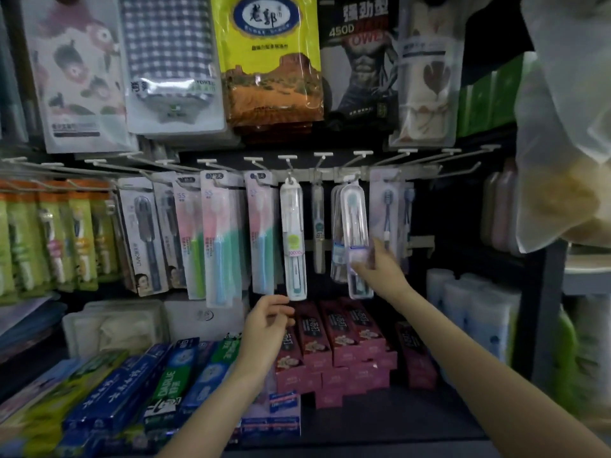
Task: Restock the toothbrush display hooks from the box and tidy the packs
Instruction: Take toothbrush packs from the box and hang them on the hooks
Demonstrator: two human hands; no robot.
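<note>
**Inspector:** State the grip, right side first.

**Assistant:** The right hand (pixel 377 262) pinches the lower part of a clear toothbrush case (pixel 354 223), thumb at the case's front, fingers behind it. The case hangs from a hook (pixel 355 176) on the rail, tilted slightly, in front of more clear cases on the same hook.

**Inspector:** Left side?

**Assistant:** The left hand (pixel 269 320) is raised just under a white-and-clear toothbrush pack (pixel 292 239). Its fingers are loosely curled and hold nothing; the fingertips sit at or just below the pack's bottom edge, and contact cannot be confirmed.

**Inspector:** Position of that pack?

**Assistant:** On the next hook to the left, hanging upright. Between the two hangs a narrow single toothbrush (pixel 318 223).

**Inspector:** Surroundings?

**Assistant:** Pink-and-green toothbrush packs (pixel 220 239) hang further left, then dark ones (pixel 143 236). A lilac twin pack (pixel 391 213) hangs just right of the held case. Below, pink toothpaste boxes (pixel 344 338) are stacked under the hands, with blue and green toothpaste boxes (pixel 158 388) to the left. Towel packs (pixel 271 61) hang above the rail.
</note>
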